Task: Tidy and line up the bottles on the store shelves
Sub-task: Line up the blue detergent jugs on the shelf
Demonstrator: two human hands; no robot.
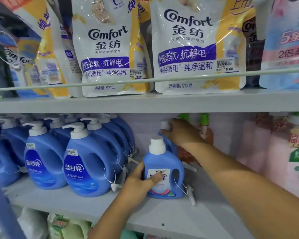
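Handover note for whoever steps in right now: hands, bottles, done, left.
Left hand grips the small blue screw-cap bottle standing at the shelf front, thumb across its label.
Right hand reaches deep and holds a second blue bottle near its white cap, behind the first.
Done: the blue pump bottles on the left stand in rows.
Left: bring the rear bottle forward and line both up; pink bottles on the right untouched.

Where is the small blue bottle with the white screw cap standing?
The small blue bottle stands centre on the middle shelf, right of the pump bottles.
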